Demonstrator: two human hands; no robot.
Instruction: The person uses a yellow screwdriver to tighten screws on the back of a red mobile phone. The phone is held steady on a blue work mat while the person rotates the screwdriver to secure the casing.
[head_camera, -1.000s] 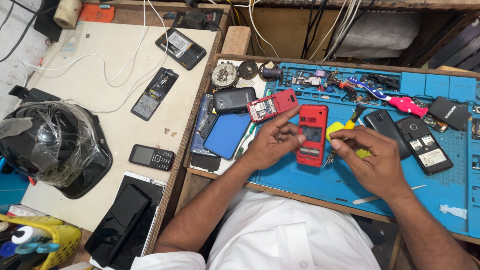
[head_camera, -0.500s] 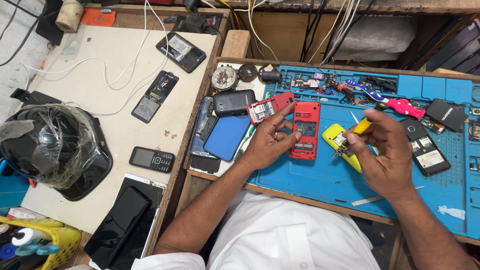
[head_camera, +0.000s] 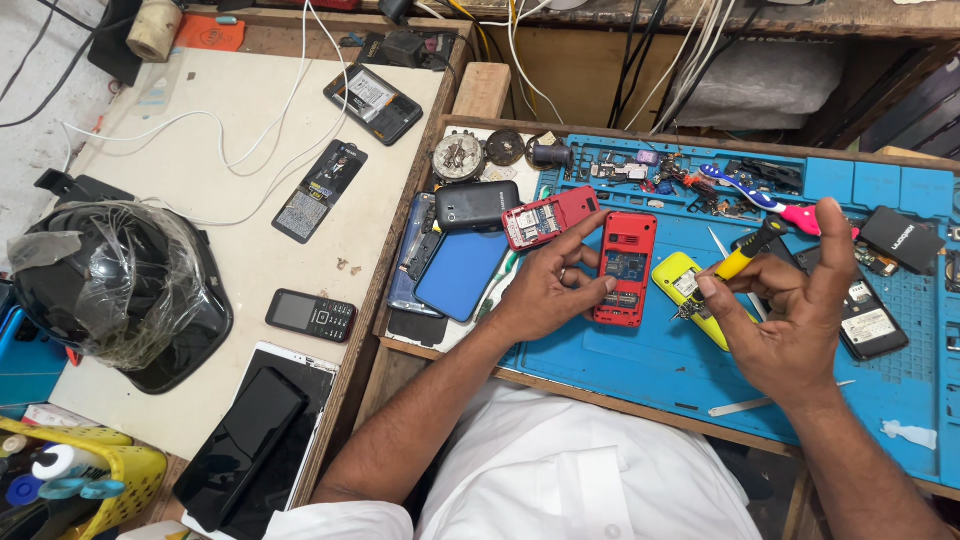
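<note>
A glossy black helmet (head_camera: 110, 290) wrapped in crinkled plastic sat far left on the pale tabletop (head_camera: 200, 130). On the ribbed blue mat (head_camera: 640, 370), the left hand (head_camera: 545, 290) gripped an opened red phone (head_camera: 625, 265). Right of it, the right hand (head_camera: 790, 320) pinched a yellow-handled screwdriver (head_camera: 735, 265) over a yellow phone shell (head_camera: 685, 295).

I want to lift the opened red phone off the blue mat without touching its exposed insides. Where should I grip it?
Pinch the red phone by its two long edges, coming from above at the far end. It lies flat, open side up, and the left hand already covers its near left edge.
</note>
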